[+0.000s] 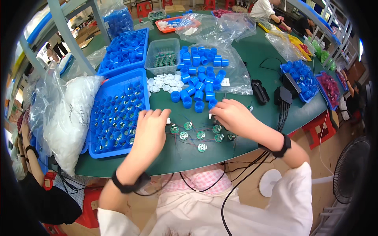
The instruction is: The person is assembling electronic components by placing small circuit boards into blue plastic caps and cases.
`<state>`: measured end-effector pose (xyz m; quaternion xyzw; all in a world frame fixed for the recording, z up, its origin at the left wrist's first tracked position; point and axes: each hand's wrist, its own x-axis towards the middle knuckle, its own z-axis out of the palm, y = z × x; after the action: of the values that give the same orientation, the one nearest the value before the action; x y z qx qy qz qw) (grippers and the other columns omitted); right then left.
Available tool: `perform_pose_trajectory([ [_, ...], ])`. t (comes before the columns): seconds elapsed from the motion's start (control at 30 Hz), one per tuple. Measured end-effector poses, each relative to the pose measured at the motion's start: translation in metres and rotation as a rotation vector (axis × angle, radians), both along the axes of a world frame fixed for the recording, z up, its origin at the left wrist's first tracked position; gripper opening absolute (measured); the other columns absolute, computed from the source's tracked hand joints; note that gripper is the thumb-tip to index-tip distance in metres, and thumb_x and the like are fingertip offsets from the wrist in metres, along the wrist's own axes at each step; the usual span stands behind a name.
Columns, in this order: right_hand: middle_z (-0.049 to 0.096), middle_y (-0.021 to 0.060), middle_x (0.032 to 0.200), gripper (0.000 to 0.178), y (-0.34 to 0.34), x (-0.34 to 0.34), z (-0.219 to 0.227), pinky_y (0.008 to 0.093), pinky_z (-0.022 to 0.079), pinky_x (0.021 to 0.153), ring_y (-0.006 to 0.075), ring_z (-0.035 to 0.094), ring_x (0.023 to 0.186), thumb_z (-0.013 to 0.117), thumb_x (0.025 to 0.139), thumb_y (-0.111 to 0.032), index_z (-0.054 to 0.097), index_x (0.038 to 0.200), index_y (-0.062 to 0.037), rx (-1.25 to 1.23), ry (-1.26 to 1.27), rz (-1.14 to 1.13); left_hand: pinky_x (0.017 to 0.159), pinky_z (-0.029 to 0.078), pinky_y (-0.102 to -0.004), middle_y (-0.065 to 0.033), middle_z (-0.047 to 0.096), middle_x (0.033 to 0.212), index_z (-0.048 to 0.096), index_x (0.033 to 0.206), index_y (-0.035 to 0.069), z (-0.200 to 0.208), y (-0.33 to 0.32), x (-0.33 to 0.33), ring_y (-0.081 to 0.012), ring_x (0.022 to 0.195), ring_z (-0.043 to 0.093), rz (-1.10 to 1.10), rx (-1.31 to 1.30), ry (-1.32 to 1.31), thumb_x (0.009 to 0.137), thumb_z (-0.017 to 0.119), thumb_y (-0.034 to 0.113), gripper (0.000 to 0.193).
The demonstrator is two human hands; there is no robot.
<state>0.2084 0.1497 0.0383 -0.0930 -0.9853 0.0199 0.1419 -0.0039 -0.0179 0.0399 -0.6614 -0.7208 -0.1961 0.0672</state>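
Observation:
My left hand [151, 128] is closed beside the right edge of a blue tray, its fingers bent together. A small white piece [168, 120] shows at its fingertips; its kind is unclear. My right hand [233, 117] is closed too, fingertips pinched just below a blue plastic cap [212, 103], and a small white bit [210, 116] shows there. Whatever the fingers hold is mostly hidden. Between and below the hands lie several round green circuit boards [201, 135] with thin red and dark wires. Loose blue caps [199, 95] stand and lie beyond them.
The blue tray [146, 84] at left holds caps with boards inside. Behind it are another tray of caps [122, 49], a clear bin [147, 59] of boards and white discs [165, 82]. A stuffed plastic bag [71, 114] sits far left; a black device [260, 92] lies right.

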Motion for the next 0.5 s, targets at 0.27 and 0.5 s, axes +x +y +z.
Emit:
perform_pose_trajectory([
  [0.27,0.055,0.0079,0.079,0.008,0.015,-0.023,-0.021,0.0333,0.048,0.057,0.0209,0.06,0.072,0.059,0.069,-0.01,0.058,0.076,-0.0057,0.373,-0.178,0.113,0.084,0.035,-0.0448,-0.0071,0.061,0.087,0.068,0.086,0.016,-0.018,0.02,-0.029,-0.026,0.093,0.055,-0.148,-0.262,0.139,0.071,0.07,0.021,0.016],
  [0.5,0.059,0.0175,0.081,0.021,0.023,-0.016,0.039,0.0417,0.049,0.062,0.0345,0.062,0.074,0.059,0.079,-0.008,0.047,0.095,-0.0011,-0.341,-0.053,0.089,0.081,0.034,-0.0393,-0.004,0.064,0.073,0.062,0.08,0.009,-0.015,0.013,-0.023,-0.0235,0.079,0.058,-0.065,-0.213,-0.05,0.069,0.072,0.017,0.016],
])
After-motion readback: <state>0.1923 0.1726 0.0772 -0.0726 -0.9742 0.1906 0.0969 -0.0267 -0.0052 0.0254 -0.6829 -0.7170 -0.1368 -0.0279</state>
